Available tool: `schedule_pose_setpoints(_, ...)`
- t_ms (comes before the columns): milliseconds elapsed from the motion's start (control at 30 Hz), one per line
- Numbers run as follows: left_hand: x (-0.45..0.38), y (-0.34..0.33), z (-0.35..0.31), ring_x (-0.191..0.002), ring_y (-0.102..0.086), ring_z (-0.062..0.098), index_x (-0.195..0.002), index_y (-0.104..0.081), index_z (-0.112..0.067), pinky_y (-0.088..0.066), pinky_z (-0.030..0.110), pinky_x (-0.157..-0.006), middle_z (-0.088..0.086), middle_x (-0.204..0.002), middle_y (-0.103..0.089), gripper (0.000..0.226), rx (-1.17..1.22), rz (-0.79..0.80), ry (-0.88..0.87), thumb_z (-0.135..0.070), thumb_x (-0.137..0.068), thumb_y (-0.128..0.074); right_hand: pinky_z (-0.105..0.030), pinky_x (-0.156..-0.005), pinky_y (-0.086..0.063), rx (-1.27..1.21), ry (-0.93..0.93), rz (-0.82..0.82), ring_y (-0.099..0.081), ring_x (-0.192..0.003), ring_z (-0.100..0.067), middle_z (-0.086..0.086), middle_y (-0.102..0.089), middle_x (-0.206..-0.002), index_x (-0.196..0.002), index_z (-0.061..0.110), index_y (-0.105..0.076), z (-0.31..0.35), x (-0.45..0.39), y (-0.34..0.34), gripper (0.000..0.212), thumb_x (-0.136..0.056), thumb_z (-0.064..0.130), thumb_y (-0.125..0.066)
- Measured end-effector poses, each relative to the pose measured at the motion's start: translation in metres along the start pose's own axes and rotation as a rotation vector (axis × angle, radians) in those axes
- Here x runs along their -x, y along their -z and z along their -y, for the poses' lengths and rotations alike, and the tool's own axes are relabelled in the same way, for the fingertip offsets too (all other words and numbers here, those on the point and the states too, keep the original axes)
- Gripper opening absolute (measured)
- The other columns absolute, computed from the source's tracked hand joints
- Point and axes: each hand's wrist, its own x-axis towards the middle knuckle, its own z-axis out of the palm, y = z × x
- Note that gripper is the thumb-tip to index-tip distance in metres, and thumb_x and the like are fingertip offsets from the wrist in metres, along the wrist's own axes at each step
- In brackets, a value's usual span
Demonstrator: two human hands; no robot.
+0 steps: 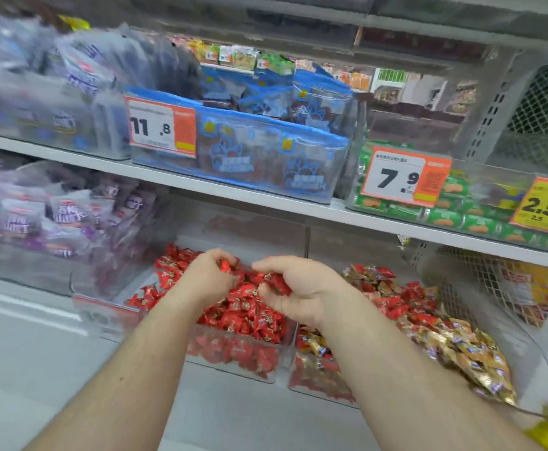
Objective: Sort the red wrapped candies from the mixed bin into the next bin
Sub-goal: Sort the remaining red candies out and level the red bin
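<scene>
A shop shelf (pixel 298 208) carries clear bins under price tags. Both hands hover over the red candy bin (pixel 243 356): the left hand (pixel 209 276) pinches a red wrapped candy (pixel 225 265), and the right hand (pixel 301 288) curls its fingers (pixel 266 265) around several more. The mixed bin (pixel 324 382) of red and gold candies sits just right.

White lower shelf (pixel 71 320), clear bin of red candies (pixel 249 356), mixed-candy bin (pixel 318 382) touching beside it

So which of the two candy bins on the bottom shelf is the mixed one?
The right bin: it holds gold wrapped candies among red ones, while the left bin under both hands is all red.
</scene>
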Motion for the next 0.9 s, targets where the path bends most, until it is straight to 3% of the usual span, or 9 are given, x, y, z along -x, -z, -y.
schedule_pose_setpoints(100,0.002,0.014,0.015,-0.061,-0.057,0.011,-0.116,-0.063,-0.024,-0.048,0.025,-0.057,-0.009,-0.084,-0.060,0.049,-0.112,0.007,-0.008,0.001,-0.074,-0.069,-0.029,-0.070,-0.053,-0.002,-0.041,-0.050,-0.053,-0.070,-0.019,-0.010,-0.050,-0.075,-0.075,0.008,-0.055,0.000,-0.013,-0.020,0.019,-0.092,0.003,-0.061)
schedule_pose_setpoints(167,0.004,0.018,0.021,-0.078,-0.061,0.012,-0.130,-0.058,-0.025,-0.056,0.030,-0.073,-0.006,-0.099,-0.063,0.067,-0.098,0.048,-0.013,0.001,-0.070,-0.072,-0.049,-0.092,-0.047,0.042,-0.081,-0.061,-0.061,-0.100,-0.035,-0.014,-0.053,-0.087,-0.086,0.005,-0.053,-0.002,-0.020,-0.024,0.014,-0.094,0.013,-0.061)
schedule_pose_setpoints(233,0.003,0.019,0.025,-0.096,-0.061,0.010,-0.143,-0.048,-0.025,-0.055,0.032,-0.087,0.000,-0.127,-0.061,0.083,-0.107,0.083,-0.019,-0.003,-0.068,-0.077,-0.062,-0.106,-0.034,0.030,-0.097,-0.079,-0.049,-0.126,-0.043,-0.015,-0.052,-0.116,-0.111,0.002,-0.051,-0.003,-0.023,-0.023,0.027,-0.094,0.019,-0.061)
schedule_pose_setpoints(300,0.002,0.018,0.024,-0.116,-0.057,0.011,-0.146,-0.043,-0.022,-0.050,0.028,-0.094,0.001,-0.142,-0.053,0.084,-0.130,0.080,-0.046,-0.008,-0.071,-0.076,-0.065,-0.108,-0.031,0.015,-0.060,-0.105,-0.035,-0.137,-0.047,-0.015,-0.035,-0.147,-0.136,0.009,-0.042,-0.005,-0.020,-0.019,0.046,-0.095,0.022,-0.060)
schedule_pose_setpoints(367,0.003,0.010,0.016,-0.117,-0.058,0.013,-0.142,-0.047,-0.018,-0.047,0.025,-0.090,0.002,-0.137,-0.057,0.069,-0.126,0.033,-0.069,-0.011,-0.077,-0.071,-0.058,-0.102,-0.042,-0.011,0.007,-0.100,-0.043,-0.131,-0.047,-0.024,-0.032,-0.152,-0.142,0.005,-0.039,-0.007,-0.013,-0.009,0.049,-0.098,0.019,-0.056)
schedule_pose_setpoints(433,0.007,-0.003,0.001,-0.106,-0.059,0.012,-0.135,-0.052,-0.018,-0.045,0.024,-0.089,-0.001,-0.127,-0.062,0.054,-0.072,-0.003,-0.104,-0.016,-0.083,-0.067,-0.047,-0.089,-0.054,-0.005,0.110,-0.105,-0.061,-0.111,-0.041,-0.029,-0.052,-0.133,-0.127,-0.002,-0.051,-0.007,0.000,0.009,0.033,-0.098,0.014,-0.054)
schedule_pose_setpoints(533,0.022,-0.029,-0.029,-0.109,-0.058,0.012,-0.126,-0.056,-0.022,-0.044,0.029,-0.098,-0.008,-0.117,-0.063,0.040,-0.026,-0.029,-0.225,-0.019,-0.087,-0.062,-0.039,-0.078,-0.060,0.050,0.234,-0.219,-0.070,-0.089,-0.033,-0.023,-0.067,-0.102,-0.103,-0.003,-0.060,-0.005,0.022,0.044,0.014,-0.097,0.008,-0.055)
schedule_pose_setpoints(733,0.058,-0.092,-0.087,-0.112,-0.054,0.011,-0.117,-0.061,-0.021,-0.043,0.028,-0.098,-0.008,-0.116,-0.060,0.033,-0.058,-0.002,-0.568,-0.010,-0.087,-0.056,-0.043,-0.085,-0.059,0.279,0.287,-0.515,-0.072,-0.090,-0.028,-0.017,-0.071,-0.100,-0.101,0.002,-0.066,0.011,0.056,0.127,0.014,-0.093,0.012,-0.061)
schedule_pose_setpoints(900,0.056,-0.144,-0.093,-0.123,-0.048,0.017,-0.129,-0.055,-0.021,-0.038,0.028,-0.104,-0.002,-0.130,-0.057,0.041,-0.237,0.243,-0.543,-0.012,-0.090,-0.055,-0.060,-0.096,-0.043,0.593,0.193,-0.681,-0.061,-0.101,-0.050,-0.031,-0.060,-0.119,-0.111,-0.013,-0.062,0.031,0.056,0.184,0.031,-0.092,0.012,-0.060)
